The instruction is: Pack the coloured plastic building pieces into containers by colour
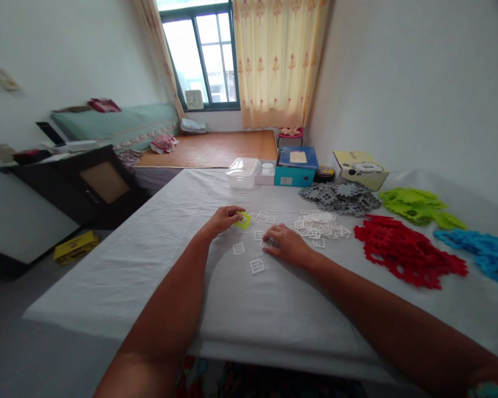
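Note:
My left hand (226,218) is closed on the edge of a lime-green plastic building piece (244,220), a flat frame with notched sides. To its right, my right hand (285,244) rests low over the table with its fingers curled at a small white lattice window piece (269,242), which they partly cover. Several more white window pieces (257,266) lie loose around both hands. A heap of the same white pieces (321,225) spreads just beyond my right hand.
On the white-covered table (157,237), grey pieces (340,198), green pieces (417,205), red pieces (404,251) and blue pieces (483,251) lie in heaps at the right. Along the back stand a clear plastic box (243,173), a teal box (294,176) and a yellow carton (360,168).

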`<state>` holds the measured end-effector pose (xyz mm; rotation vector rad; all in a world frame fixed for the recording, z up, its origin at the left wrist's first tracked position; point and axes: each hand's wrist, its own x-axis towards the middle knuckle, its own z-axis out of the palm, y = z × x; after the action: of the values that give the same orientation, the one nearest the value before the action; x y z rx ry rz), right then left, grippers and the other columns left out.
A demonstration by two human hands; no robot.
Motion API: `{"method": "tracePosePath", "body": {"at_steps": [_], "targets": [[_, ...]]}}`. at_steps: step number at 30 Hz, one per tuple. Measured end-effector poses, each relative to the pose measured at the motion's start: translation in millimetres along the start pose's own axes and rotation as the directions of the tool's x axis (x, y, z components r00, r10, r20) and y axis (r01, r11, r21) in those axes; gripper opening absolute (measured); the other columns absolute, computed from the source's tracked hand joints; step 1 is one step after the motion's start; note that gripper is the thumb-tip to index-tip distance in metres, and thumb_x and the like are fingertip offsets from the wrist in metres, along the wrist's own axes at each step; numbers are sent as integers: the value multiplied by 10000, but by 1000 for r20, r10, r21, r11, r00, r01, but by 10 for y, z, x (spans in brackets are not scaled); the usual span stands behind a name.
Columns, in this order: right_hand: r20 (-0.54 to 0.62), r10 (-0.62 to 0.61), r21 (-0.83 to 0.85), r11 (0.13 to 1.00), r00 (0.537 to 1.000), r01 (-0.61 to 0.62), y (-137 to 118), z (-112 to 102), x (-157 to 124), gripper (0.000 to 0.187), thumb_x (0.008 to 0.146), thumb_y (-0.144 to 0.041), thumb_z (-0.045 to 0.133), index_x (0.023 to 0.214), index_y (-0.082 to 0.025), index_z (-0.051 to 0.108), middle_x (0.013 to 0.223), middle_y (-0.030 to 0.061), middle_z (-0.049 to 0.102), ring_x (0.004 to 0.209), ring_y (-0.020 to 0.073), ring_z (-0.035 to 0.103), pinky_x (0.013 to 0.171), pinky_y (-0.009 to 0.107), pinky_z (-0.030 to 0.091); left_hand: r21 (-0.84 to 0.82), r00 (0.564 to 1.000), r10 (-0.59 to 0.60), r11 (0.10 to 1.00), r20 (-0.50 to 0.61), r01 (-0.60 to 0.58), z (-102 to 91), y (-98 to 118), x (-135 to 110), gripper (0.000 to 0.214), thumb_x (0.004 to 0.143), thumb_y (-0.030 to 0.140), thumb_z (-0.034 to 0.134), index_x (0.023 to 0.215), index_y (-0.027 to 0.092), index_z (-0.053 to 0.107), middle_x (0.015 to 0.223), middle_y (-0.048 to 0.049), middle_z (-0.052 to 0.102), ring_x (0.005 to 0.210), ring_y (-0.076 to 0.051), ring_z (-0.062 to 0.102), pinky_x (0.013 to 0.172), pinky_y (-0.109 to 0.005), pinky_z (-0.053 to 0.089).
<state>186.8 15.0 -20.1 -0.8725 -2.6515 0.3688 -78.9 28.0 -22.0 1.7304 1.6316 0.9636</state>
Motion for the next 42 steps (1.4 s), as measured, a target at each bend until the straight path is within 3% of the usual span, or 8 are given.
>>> {"method": "tracePosePath", "body": {"at_steps": [8, 12, 19, 25, 28, 33, 37, 42], "targets": [[-48, 60, -390, 918, 997, -74, 129, -193, 23, 209, 921, -234, 479, 955, -176, 677, 953, 138, 694, 977, 279, 553, 834, 418, 364, 418, 982, 148, 904, -117, -86, 31, -104, 16, 299, 730, 205, 614, 995, 218, 752, 1082, -64, 701, 1035, -233, 632, 981, -348, 474], [-223, 137, -404, 888, 965, -220, 263, -247, 32, 291, 928, -249, 480, 1166, -179, 633, 1261, 166, 617, 1150, 329, 462, 873, 461, 350, 404, 976, 205, 901, -67, -161, 103, -36, 3, 272, 796, 207, 569, 1005, 234, 741, 1100, -53, 698, 1048, -225, 616, 986, -373, 473], [27, -208, -210, 955, 978, 209, -9, 70, 34, 357, 966, -420, 467, 1275, -284, 582, 1364, 46, 579, 1316, 278, 385, 1042, 480, 253, 451, 954, 300, 855, -23, -258, 187, -9, 0, 273, 810, 162, 549, 1000, 224, 734, 1083, -49, 710, 1055, -216, 607, 1041, -391, 410], [-56, 28, -373, 927, 998, -47, 226, -154, 12, 185, 928, -285, 529, 937, -186, 686, 1034, 125, 700, 1165, 295, 488, 993, 500, 277, 439, 959, 283, 863, -8, -250, 188, -48, 14, 263, 810, 156, 554, 979, 242, 737, 1067, -30, 718, 1049, -210, 607, 1036, -372, 414], [-138, 145, -393, 900, 980, -189, 318, -287, 23, 193, 925, -267, 521, 976, -181, 686, 1050, 141, 691, 1116, 304, 499, 931, 487, 327, 441, 959, 283, 862, -10, -250, 202, -40, 13, 253, 814, 151, 553, 965, 228, 742, 1054, -42, 722, 1029, -211, 613, 1031, -370, 417], [-24, 117, -360, 926, 993, -118, 228, -296, 268, 287, 945, -340, 505, 1159, -211, 648, 1181, 123, 667, 1126, 278, 505, 842, 388, 393, 465, 962, 273, 854, -15, -235, 213, -20, 6, 258, 816, 138, 543, 959, 214, 744, 1044, -47, 725, 1012, -210, 616, 1006, -368, 439], [69, 151, -467, 878, 986, -102, 202, -218, 535, 328, 920, -412, 538, 1125, -184, 656, 1164, 138, 672, 1124, 288, 515, 845, 379, 399, 471, 960, 279, 851, -29, -233, 196, -24, -2, 263, 821, 139, 537, 974, 213, 739, 1050, -38, 723, 1023, -201, 615, 1018, -366, 437], [98, 132, -513, 856, 986, -64, 261, -148, 592, 261, 930, -263, 466, 1030, -151, 679, 1065, 150, 698, 1013, 256, 593, 832, 364, 380, 492, 965, 261, 845, -33, -212, 180, -65, 0, 266, 820, 131, 542, 978, 223, 735, 1057, -24, 720, 1030, -190, 610, 1017, -346, 441]]}}
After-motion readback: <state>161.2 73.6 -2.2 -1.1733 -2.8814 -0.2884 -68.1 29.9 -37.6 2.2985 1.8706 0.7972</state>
